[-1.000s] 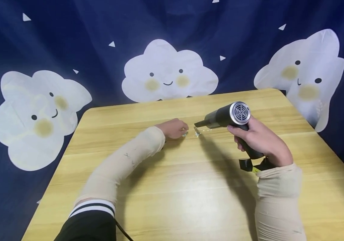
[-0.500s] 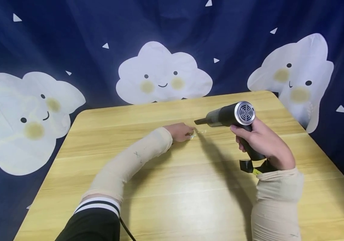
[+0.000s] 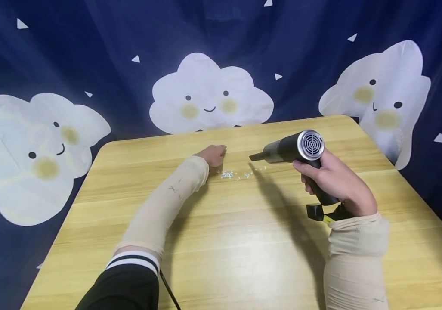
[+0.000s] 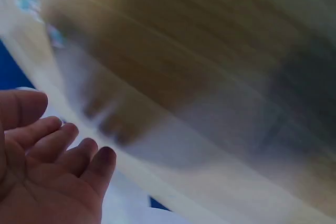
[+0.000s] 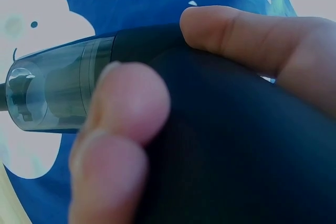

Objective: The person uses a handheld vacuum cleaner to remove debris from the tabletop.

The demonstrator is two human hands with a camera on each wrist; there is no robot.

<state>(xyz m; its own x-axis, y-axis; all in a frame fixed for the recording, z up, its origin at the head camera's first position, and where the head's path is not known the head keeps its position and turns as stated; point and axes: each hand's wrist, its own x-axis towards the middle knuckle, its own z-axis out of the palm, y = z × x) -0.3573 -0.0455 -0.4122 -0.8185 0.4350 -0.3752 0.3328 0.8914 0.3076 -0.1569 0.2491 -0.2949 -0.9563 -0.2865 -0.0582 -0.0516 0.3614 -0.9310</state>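
In the head view my right hand [image 3: 331, 178] grips the handle of a black handheld vacuum [image 3: 296, 147]. Its narrow nozzle points left and hangs above the wooden table. The right wrist view shows the vacuum's clear dust cup [image 5: 58, 87], with my fingers curled round the dark body. My left hand [image 3: 211, 155] hovers over the table with nothing in it; in the left wrist view its fingers [image 4: 68, 145] are loosely bent. Small pale scraps [image 3: 227, 174] lie in a little heap just right of and nearer than that hand. A few more scraps [image 3: 247, 175] trail off toward the nozzle.
The wooden table [image 3: 213, 241] has a rounded far edge. Behind it hangs a dark blue curtain [image 3: 128, 34] with white clouds. A black cord [image 3: 169, 290] runs down beside the left sleeve. A black strap device [image 3: 315, 212] sits at the right wrist.
My left hand first moved right among the scraps, then drew back left and farther away, leaving the heap uncovered. The vacuum in my right hand has stayed nearly in place.
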